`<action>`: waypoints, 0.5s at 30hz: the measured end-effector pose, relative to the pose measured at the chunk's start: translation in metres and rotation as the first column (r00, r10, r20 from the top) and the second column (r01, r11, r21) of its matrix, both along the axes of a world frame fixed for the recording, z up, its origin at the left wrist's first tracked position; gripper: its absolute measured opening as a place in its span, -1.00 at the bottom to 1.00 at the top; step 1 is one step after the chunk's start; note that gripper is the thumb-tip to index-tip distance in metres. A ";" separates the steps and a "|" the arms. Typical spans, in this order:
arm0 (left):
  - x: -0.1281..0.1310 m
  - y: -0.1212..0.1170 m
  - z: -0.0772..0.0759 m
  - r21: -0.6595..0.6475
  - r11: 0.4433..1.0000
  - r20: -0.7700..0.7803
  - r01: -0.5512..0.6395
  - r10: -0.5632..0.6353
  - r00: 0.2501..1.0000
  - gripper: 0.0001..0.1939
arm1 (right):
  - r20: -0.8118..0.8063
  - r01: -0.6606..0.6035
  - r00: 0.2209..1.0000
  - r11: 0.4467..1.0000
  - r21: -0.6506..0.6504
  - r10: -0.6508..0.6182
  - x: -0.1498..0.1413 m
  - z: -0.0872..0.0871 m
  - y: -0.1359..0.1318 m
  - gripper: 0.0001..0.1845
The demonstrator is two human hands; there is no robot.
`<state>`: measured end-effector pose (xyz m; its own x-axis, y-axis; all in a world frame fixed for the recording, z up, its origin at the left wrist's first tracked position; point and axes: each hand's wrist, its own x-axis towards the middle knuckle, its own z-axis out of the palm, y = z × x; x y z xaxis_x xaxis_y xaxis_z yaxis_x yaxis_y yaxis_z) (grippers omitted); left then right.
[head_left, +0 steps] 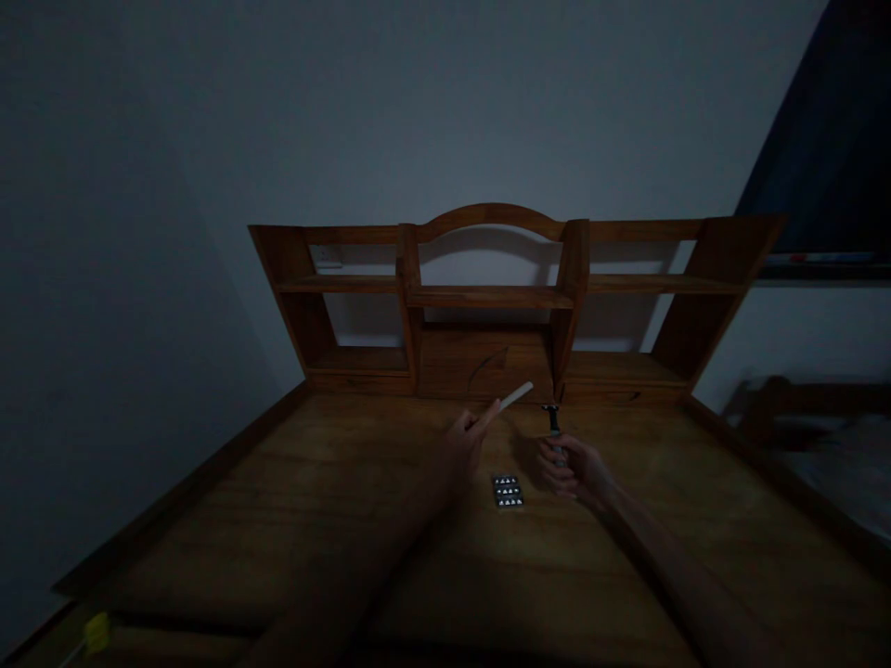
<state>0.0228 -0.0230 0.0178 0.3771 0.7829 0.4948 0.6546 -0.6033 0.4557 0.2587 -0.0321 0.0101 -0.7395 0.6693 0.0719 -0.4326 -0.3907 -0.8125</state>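
Observation:
My left hand (pixel 468 445) is closed around a pale, flat, stick-like piece (pixel 516 396), which points up and to the right above the desk. A razor (pixel 553 419) with a dark neck and a T-shaped head is gripped in my right hand (pixel 571 468), head upward. Its lower handle is partly covered by my fingers. Between and a little below both hands, a small dark rectangular pack (pixel 508 491) lies on the desk, with rows of bright white marks or pieces. Dim light hides its finer detail.
The wooden desk (pixel 278 501) has a wooden shelf unit (pixel 491 297) along its back edge. At the lower left is a small yellow object (pixel 97 632). A wall socket (pixel 327 257) shows through the left shelf. The room is dim.

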 end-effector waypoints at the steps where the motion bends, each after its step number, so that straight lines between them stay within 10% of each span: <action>1: 0.000 -0.001 0.000 0.017 1.000 -0.004 0.013 -0.012 1.000 -0.39 | 0.005 -0.004 1.000 1.000 0.000 0.004 0.000 0.001 0.000 -0.69; 15: 0.004 0.006 -0.006 0.041 0.999 -0.076 0.023 -0.020 0.997 -0.38 | -0.002 0.000 1.000 1.000 -0.023 0.000 0.003 0.002 0.002 -0.67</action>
